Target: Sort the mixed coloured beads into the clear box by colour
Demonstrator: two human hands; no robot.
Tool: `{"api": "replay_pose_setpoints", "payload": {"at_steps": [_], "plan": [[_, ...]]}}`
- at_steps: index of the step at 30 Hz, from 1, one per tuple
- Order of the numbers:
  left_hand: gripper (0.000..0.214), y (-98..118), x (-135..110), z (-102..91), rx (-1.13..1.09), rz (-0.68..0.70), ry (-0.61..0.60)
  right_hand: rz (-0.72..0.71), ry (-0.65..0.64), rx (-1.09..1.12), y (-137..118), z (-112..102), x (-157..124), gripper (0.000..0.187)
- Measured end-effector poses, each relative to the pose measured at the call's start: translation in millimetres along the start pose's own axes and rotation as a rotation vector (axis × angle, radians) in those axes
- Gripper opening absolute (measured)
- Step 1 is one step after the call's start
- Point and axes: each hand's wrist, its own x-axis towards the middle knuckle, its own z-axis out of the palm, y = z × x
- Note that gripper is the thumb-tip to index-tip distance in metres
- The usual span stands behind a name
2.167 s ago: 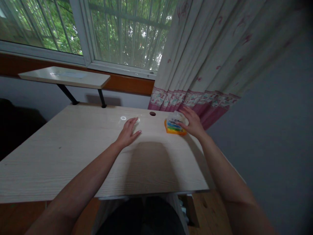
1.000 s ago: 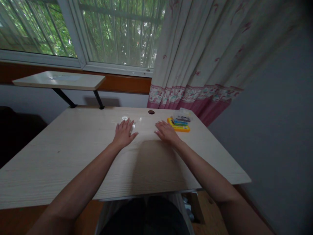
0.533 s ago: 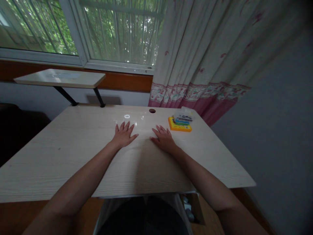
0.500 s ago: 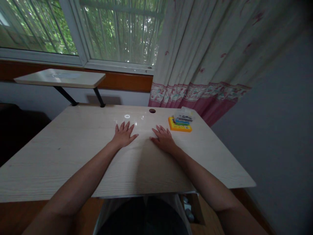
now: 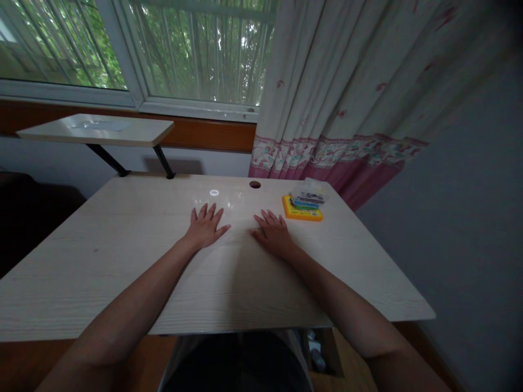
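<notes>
My left hand [image 5: 205, 227] lies flat on the pale wooden desk [image 5: 122, 256], palm down, fingers spread, holding nothing. A hand's width to its right rests my right hand [image 5: 273, 233], also flat and open on the desk. A short way beyond the right hand, near the desk's far right corner, sits a small stack of coloured flat boxes [image 5: 303, 206], orange at the bottom with a clear one on top. Neither hand touches the stack.
A round cable hole [image 5: 255, 184] is in the desk near its far edge. A raised white shelf [image 5: 96, 129] on black brackets stands at the back left under the window. A flowered curtain [image 5: 327, 109] hangs behind the stack. The desk's right edge borders a grey wall.
My right hand let go of the stack of boxes and came left to lie flat beside my left hand. Over the last half second both hands have stayed still.
</notes>
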Motion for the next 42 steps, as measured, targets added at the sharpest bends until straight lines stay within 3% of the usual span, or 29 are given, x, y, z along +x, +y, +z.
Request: {"api": "replay_pose_setpoints", "payload": {"at_steps": [42], "plan": [[0.073, 1.8, 0.2, -0.6, -0.004, -0.014, 0.020, -0.006, 0.011, 0.046, 0.6, -5.9, -1.1, 0.065]]}}
